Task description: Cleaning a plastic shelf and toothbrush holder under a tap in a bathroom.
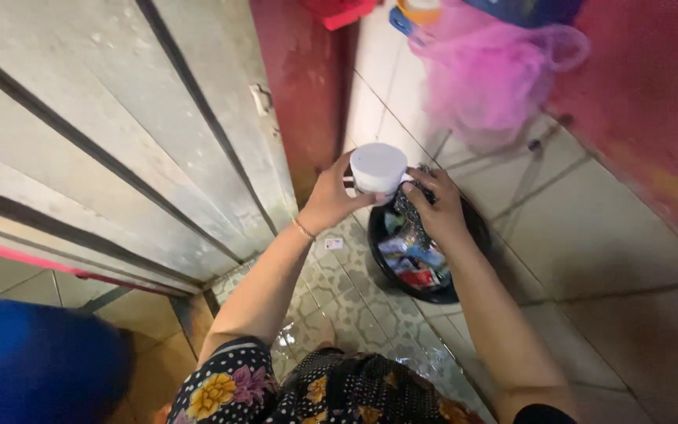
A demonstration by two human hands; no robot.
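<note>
1. One white cylindrical plastic container [377, 167], kept inverted above the bin, at 12 o'clock.
2. Left hand [329, 198]: grip clasped on its side; right hand [435, 206]: fingers steadying its lower edge.
3. One black round waste bin [472, 228], packed with wrappers, set directly beneath.
4. One pink mesh bag [486, 74], hung at 1 o'clock.

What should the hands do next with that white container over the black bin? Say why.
Probably tip the white container further toward the black bin: both the left hand and right hand grip it directly above the bin, which already holds wrappers.
</note>
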